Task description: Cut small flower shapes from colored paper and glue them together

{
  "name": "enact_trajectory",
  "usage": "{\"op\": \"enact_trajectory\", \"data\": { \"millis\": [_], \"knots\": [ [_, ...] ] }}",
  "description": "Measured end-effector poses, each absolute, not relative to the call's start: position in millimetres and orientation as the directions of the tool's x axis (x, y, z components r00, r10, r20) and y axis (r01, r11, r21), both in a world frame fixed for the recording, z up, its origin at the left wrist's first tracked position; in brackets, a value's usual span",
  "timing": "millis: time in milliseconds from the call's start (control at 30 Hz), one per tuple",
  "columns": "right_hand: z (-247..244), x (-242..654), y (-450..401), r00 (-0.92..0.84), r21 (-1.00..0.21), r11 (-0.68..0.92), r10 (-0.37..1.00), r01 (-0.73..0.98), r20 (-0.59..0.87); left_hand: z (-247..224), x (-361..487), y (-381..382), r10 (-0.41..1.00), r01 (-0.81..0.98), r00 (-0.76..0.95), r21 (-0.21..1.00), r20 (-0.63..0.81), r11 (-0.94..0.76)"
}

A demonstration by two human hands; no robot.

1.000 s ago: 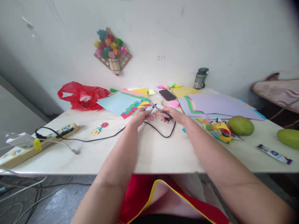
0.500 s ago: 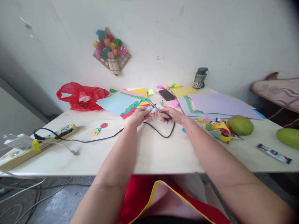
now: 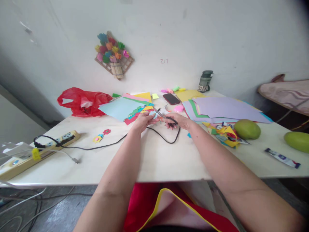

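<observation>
My right hand [image 3: 177, 120] is closed round the black handles of a pair of scissors [image 3: 159, 112], whose metal blades point away and to the left. Between the fingers of my left hand [image 3: 145, 121] is a small light blue piece of paper [image 3: 152, 113], close beside the blades. Whether the blades touch the paper is too small to tell. Behind my left hand lie cut strips of coloured paper [image 3: 136, 112] and a large light blue sheet [image 3: 118, 108]. Small paper flowers [image 3: 98, 139] rest on the table to the left.
A black cable [image 3: 166, 141] loops below my hands from a power strip [image 3: 65, 139]. At the back are a red plastic bag [image 3: 84, 102], a phone [image 3: 171, 99] and a bottle [image 3: 205, 81]. Purple sheets [image 3: 224, 108], paper scraps [image 3: 227, 133], green fruit [image 3: 247, 129] and a tube [image 3: 282, 158] lie right.
The view has shifted slightly. My hands stay close together, with the scissors still in my right hand and the light blue paper in my left.
</observation>
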State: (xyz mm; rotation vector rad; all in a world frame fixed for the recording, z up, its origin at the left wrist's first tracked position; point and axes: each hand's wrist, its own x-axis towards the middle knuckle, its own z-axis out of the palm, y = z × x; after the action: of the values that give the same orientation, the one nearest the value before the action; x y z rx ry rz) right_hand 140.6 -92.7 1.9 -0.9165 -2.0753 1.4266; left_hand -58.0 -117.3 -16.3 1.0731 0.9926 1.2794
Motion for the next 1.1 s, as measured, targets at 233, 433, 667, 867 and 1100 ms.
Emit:
{"op": "enact_trajectory", "data": {
  "millis": [233, 433, 667, 867, 1100],
  "knots": [
    [-1.6, 140.1, -89.3, -0.668, -0.935, 0.231, 0.744, 0.27, -0.009, -19.0, -60.9, -115.0, 0.997, -0.22, 0.075, 0.975, 0.023, -0.006],
    [-3.2, 139.9, -88.5, -0.665, -0.937, 0.223, 0.747, 0.268, -0.013, -16.3, -59.8, -116.9, 0.997, -0.216, 0.07, 0.976, 0.007, 0.009],
    [-2.4, 140.9, -90.1, -0.662, -0.941, 0.225, 0.75, 0.252, 0.002, -18.5, -60.1, -114.2, 0.998, -0.229, 0.053, 0.973, 0.017, -0.005],
    [-2.7, 140.4, -90.3, -0.658, -0.93, 0.236, 0.753, 0.282, -0.008, -18.5, -60.5, -113.6, 0.998, -0.233, 0.056, 0.972, 0.022, -0.009],
    [-1.7, 139.4, -91.7, -0.661, -0.933, 0.236, 0.751, 0.272, -0.003, -19.6, -62.5, -114.7, 0.997, -0.264, 0.05, 0.964, 0.054, -0.038]
  ]
}}
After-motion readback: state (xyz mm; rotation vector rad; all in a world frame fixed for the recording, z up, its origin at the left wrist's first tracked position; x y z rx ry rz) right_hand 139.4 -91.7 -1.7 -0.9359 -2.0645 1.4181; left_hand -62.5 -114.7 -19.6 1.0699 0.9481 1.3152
